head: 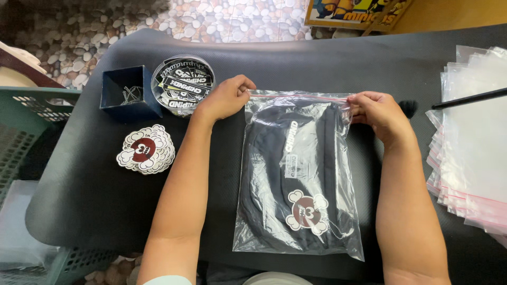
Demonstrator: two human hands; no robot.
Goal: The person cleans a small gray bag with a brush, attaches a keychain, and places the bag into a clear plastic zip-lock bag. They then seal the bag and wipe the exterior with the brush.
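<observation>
A clear zip bag (299, 174) lies flat on the black mat (95, 200). Inside it is a folded black garment with a white label and a cloud-shaped hang tag with a dark red centre (307, 212). My left hand (227, 97) pinches the bag's top left corner at the red zip strip. My right hand (377, 113) pinches the top right corner of the same strip. Both forearms run down either side of the bag.
A dark blue open box (129, 94) holding small metal pins and a round clear tub of stickers (182, 84) stand at the mat's back left. A stack of cloud-shaped tags (146, 149) lies below them. Several spare clear bags (472, 142) are piled at right under a black rod (470, 98).
</observation>
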